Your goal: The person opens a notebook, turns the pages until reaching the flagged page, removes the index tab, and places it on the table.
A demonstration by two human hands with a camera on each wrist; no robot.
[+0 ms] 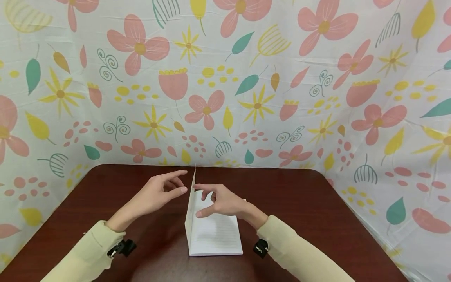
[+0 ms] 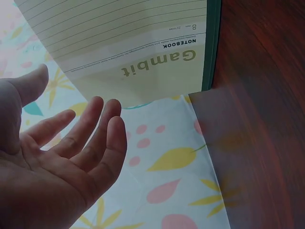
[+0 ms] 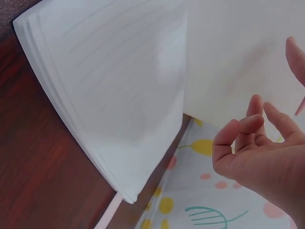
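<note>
A notebook (image 1: 216,237) with lined white pages lies on the table, its front cover (image 1: 190,223) standing upright along the left side. In the left wrist view the cover's outer face (image 2: 143,43) is cream, with printed lines, the words "Gambit" and "NOTEBOOK", and a dark green spine. My left hand (image 1: 160,192) hovers left of the cover, fingers loosely bent and nothing in them. Over the pages is my right hand (image 1: 223,200), its index finger stretched to the cover's inner side with the fingertip right at it. Its other fingers bend loosely, holding nothing.
The dark red-brown table (image 1: 282,235) ends at a floral cloth (image 1: 225,98) hanging at the back and sides. A thin pink stick (image 3: 110,210) pokes out by the notebook's edge in the right wrist view. Each sleeve cuff carries a small black device (image 1: 261,248).
</note>
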